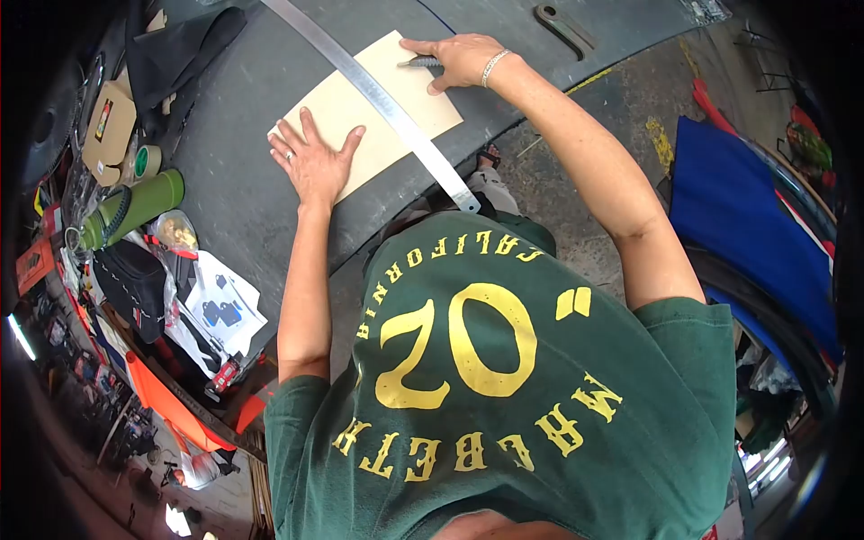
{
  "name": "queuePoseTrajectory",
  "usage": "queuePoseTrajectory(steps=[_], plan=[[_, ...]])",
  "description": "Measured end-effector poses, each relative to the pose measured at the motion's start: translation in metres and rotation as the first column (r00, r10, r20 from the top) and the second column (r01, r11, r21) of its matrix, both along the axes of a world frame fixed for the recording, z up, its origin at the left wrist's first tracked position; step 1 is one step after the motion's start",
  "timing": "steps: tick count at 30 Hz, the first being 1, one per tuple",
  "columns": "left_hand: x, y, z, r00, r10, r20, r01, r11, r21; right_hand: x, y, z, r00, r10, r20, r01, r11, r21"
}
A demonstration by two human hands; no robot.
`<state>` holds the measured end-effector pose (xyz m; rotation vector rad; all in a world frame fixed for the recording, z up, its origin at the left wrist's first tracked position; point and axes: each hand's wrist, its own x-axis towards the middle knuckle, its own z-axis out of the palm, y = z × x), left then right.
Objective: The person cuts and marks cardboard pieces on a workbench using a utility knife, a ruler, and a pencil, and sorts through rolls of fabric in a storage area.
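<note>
Nearest the camera, a dark green shirt with yellow lettering fills the lower part of the view; just beyond it, at the edge of the grey table, sits the near end of a long metal ruler. Under the ruler lies a pale sheet, crossed on a slant; the left hand rests palm down on its left part, fingers spread wide and gripping nothing, the ruler well apart to its right. Farther out, on the other side of the ruler, the right hand is at the sheet's far right part; its grip is narrow, a slim dark pen-like tool held between thumb and fingers, the tip pointing left over the sheet, one finger stretched out near the far corner. Along the table's left side are a green bottle, a roll of tape, a cardboard piece and black cloth; beyond the right hand, to the right, lies a dark metal tool.
</note>
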<state>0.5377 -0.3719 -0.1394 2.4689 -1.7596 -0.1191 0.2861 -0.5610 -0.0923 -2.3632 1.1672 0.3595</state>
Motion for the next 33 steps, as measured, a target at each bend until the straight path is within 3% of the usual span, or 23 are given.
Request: queuePoseTrajectory(steps=[8, 14, 29, 33], plan=[[-0.008, 0.001, 0.011, 0.999, -0.009, 0.051, 0.006, 0.999, 0.042, -0.009, 0.003, 0.000, 0.998, 0.051, 0.037, -0.051, 0.999, -0.013], [-0.008, -0.001, 0.015, 0.998, 0.002, 0.055, -0.006, 0.997, 0.077, -0.012, 0.001, -0.036, 0.990, 0.126, 0.063, -0.114, 0.979, -0.167], [-0.008, -0.001, 0.014, 0.999, -0.002, 0.034, 0.000, 0.998, 0.065, -0.012, 0.002, -0.031, 0.990, 0.134, 0.049, -0.123, 0.974, -0.191], [-0.007, -0.001, 0.015, 0.999, 0.001, 0.038, -0.004, 0.997, 0.077, -0.016, -0.005, -0.005, 0.984, 0.150, 0.092, -0.149, 0.989, -0.016]])
